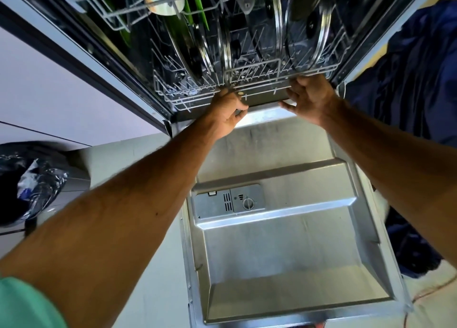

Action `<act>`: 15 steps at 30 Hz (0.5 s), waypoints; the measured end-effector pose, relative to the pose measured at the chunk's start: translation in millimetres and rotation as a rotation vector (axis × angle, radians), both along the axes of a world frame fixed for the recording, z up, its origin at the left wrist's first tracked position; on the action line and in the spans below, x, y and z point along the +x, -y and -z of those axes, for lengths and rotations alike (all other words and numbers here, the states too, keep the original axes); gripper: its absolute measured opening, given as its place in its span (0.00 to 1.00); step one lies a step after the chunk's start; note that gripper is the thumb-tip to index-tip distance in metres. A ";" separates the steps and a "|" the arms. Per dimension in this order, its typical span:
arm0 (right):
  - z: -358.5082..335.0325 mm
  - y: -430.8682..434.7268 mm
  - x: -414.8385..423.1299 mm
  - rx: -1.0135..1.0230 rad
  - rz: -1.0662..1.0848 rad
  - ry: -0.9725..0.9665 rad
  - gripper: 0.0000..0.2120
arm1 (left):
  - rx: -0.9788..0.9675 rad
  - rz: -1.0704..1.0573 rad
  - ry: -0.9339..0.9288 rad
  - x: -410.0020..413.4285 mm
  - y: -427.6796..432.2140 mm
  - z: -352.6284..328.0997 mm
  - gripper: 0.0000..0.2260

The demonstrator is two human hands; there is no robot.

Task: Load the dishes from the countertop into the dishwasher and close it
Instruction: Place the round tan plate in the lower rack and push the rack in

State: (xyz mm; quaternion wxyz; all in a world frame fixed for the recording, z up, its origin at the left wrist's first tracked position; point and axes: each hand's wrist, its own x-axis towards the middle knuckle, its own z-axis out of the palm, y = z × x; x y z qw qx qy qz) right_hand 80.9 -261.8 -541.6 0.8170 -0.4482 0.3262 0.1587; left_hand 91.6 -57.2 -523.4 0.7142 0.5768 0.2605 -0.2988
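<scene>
Dishes: glass lids (306,28) stand in my lower rack (257,80), 12 o'clock, inside the tub.
Left hand (228,112): fingers curled on the rack's front edge.
Right hand (309,97): loose, fingers spread, touching the rack.
Left: door (284,241) lies open, 6 o'clock.

Two hands, the left hand (228,112) and the right hand (309,100); two wire racks, the lower rack (188,97) and upper rack (111,18); three glass lids (308,31); one open door (284,241).
</scene>
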 end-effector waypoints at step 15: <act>-31.9 -15.1 -269.0 -0.064 -0.063 -0.274 0.16 | -0.110 -0.088 -0.327 -225.6 12.7 -25.8 0.18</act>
